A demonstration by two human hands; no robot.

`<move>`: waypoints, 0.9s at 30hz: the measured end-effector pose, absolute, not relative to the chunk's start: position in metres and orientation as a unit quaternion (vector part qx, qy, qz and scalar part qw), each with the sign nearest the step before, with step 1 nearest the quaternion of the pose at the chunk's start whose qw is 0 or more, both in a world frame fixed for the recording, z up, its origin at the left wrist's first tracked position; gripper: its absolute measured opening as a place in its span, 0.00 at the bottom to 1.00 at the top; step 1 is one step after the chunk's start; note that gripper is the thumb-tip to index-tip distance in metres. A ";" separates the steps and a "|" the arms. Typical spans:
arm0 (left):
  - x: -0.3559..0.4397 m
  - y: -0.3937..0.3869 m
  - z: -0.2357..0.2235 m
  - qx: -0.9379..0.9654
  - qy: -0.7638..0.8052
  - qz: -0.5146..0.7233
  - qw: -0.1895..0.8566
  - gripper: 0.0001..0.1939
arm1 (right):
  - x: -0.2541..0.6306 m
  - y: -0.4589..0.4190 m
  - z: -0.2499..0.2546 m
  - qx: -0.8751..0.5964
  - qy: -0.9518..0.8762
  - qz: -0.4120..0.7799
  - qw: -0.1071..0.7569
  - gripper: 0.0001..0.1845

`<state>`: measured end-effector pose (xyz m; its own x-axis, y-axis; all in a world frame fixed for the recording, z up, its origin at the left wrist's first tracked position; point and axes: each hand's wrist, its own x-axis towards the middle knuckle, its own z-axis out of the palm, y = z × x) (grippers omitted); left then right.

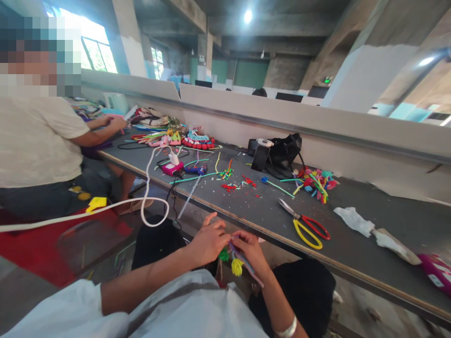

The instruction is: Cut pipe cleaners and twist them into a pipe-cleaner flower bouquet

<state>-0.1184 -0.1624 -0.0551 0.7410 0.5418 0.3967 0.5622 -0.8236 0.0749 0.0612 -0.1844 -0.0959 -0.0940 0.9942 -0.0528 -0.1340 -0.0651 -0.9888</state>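
Note:
Below the table's front edge, over my lap, my left hand (207, 241) and my right hand (251, 249) meet with fingers pinched together. Between them they hold a small bunch of pipe cleaners (235, 263), with green and yellow fuzzy ends and a purple stem hanging down to the right. Red and yellow scissors (306, 224) lie on the dark table (369, 263) just beyond my right hand, apart from it.
Colourful pipe-cleaner flowers (317, 180), a black bag (282, 150), a white rag (355, 220), a pink device with a white cable (172, 166) and scattered scraps lie on the table. Another person (35, 141) in a light shirt sits at the far left end.

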 end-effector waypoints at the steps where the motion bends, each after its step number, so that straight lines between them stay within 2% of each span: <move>1: -0.117 -0.164 -0.054 -0.932 -0.302 -0.196 0.030 0.07 | 0.061 -0.184 -0.097 -0.459 -0.470 0.569 0.495 0.13; 5: -0.111 -0.164 -0.054 -0.930 -0.327 -0.167 0.022 0.05 | 0.059 -0.182 -0.102 -0.466 -0.463 0.568 0.496 0.13; 12: -0.111 -0.158 -0.060 -0.911 -0.348 -0.199 -0.094 0.07 | 0.064 -0.181 -0.101 -0.451 -0.440 0.590 0.504 0.13; 22: -0.112 -0.160 -0.060 -0.922 -0.283 -0.264 0.009 0.10 | 0.063 -0.183 -0.103 -0.429 -0.445 0.604 0.503 0.15; 27: -0.114 -0.158 -0.063 -0.908 -0.315 -0.274 -0.021 0.09 | 0.065 -0.182 -0.104 -0.428 -0.484 0.584 0.492 0.20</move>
<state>-0.1137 -0.1578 -0.0628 0.6513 0.5838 0.4848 0.5613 -0.8005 0.2100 0.0646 -0.1821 -0.1045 -0.1496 0.9885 -0.0237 -0.1606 -0.0480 -0.9858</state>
